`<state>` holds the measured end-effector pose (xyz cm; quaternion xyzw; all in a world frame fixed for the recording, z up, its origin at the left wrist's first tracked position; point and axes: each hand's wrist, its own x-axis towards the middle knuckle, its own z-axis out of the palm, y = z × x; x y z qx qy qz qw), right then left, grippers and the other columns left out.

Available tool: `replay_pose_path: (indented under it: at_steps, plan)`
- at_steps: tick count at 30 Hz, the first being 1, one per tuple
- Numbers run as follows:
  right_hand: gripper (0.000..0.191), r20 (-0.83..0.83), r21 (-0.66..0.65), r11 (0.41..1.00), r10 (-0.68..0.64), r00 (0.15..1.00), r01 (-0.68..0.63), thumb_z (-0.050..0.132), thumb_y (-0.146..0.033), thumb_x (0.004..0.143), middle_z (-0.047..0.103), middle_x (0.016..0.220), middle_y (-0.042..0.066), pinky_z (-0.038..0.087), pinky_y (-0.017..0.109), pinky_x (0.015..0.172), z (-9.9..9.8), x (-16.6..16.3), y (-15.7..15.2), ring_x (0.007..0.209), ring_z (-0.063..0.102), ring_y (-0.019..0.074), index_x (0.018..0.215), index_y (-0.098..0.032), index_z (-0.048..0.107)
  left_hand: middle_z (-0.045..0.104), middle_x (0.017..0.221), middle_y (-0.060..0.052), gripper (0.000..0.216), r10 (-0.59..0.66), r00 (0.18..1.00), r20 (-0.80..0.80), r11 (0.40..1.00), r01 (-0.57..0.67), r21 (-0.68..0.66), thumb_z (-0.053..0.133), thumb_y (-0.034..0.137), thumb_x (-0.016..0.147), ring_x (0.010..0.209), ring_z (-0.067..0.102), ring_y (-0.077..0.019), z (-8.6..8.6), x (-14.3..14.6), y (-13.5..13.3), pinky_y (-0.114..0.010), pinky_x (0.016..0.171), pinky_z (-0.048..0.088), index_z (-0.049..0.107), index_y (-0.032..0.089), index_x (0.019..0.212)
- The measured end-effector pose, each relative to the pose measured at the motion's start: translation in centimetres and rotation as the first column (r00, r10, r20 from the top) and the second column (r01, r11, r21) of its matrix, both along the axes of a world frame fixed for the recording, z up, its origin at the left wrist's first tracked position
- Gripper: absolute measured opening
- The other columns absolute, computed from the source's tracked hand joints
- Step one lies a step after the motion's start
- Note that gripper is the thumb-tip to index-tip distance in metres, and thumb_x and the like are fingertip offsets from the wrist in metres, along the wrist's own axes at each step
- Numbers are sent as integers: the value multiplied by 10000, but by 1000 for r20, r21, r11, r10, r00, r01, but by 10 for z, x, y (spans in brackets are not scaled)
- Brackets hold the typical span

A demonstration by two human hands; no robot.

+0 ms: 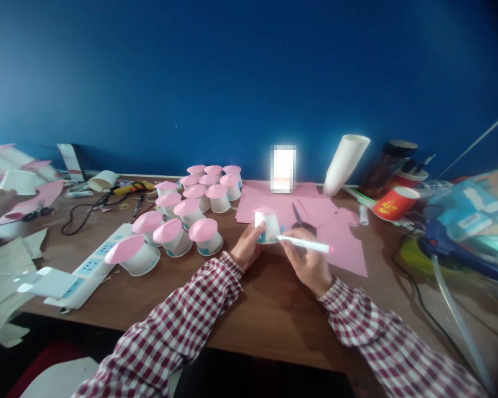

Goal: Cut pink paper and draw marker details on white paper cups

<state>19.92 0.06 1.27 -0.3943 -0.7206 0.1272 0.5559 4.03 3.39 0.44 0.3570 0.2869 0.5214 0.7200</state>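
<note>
My left hand (pixel 249 244) is closed round the side of a white paper cup (pixel 269 222) above the table, and its thumb lies on the cup's wall. A bit of pink shows at the cup's top. In my right hand (pixel 308 260) is a white marker pen (pixel 305 243) with a pink end, its other end at the cup's side. Behind that hand lies a pair of scissors (pixel 297 214), partly hidden, on pink paper sheets (pixel 348 249). To the left stand several upturned paper cups with pink paper cone tops (pixel 203 229).
A white power strip (pixel 95 265) lies at the left with a plug in it. Near the blue wall leans a stack of paper cups (pixel 346 163). On the right are a red cup (pixel 396 203), a dark jar (pixel 388 166) and a blue glue gun (pixel 440 237).
</note>
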Motion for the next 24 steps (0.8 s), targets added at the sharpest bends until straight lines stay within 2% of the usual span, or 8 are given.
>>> replay_pose_path:
  at_steps: [9, 24]
  plan:
    - [89, 10, -13, 1000, -13, 1000, 14, 596, -288, 937, 695, 857, 53, 564, 338, 736, 1, 0, -1, 793, 666, 194, 927, -207, 634, 716, 1023, -110, 469, 10, 1000, 8, 1000, -10, -13, 731, 429, 804, 938, 680, -222, 2, 0, -1, -341, 835, 545, 640, 124, 1149]
    - [74, 15, -6, 1000, -7, 1000, 7, 601, -272, 934, 693, 850, 46, 559, 335, 749, 1, 0, -1, 796, 663, 190, 922, -206, 633, 720, 1010, -100, 444, 5, 1000, 8, 1000, -5, -7, 731, 425, 805, 921, 683, -212, 2, 1, -1, -335, 838, 549, 642, 133, 1127]
